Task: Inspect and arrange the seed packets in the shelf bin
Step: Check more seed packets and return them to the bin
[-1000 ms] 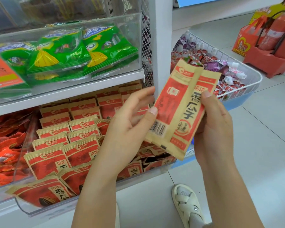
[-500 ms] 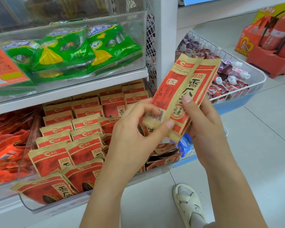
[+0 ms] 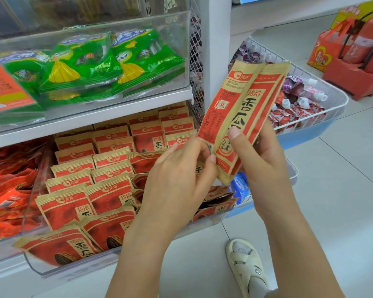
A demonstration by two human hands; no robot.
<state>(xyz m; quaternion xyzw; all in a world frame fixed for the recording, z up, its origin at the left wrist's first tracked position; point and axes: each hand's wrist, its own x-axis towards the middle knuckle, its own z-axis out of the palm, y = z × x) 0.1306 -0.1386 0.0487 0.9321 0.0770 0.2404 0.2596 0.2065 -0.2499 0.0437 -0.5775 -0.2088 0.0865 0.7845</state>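
**In front of the lower shelf bin: two seed packets held up in both hands**

In front of the white shelf post, two red-and-tan seed packets [image 3: 241, 117] stand nearly upright, tilted a little to the right, one overlapping the other. The right hand [image 3: 261, 160] has its grip clenched on their lower part, thumb pressed across the front of the right-hand packet. The left hand [image 3: 177, 179] pinches the bottom edge of the left-hand packet between thumb and fingertips, near its barcode.

Below and to the left, the clear shelf bin [image 3: 78, 268] holds rows of matching packets [image 3: 108, 190], most leaning back in ranks, a few lying loose and askew near the left wrist. On the shelf above, another clear bin holds green snack bags [image 3: 84, 65]. To the right, a white wire basket [image 3: 336, 100] carries small wrapped items, and a sandalled foot [image 3: 246, 267] shows on the tiled floor.
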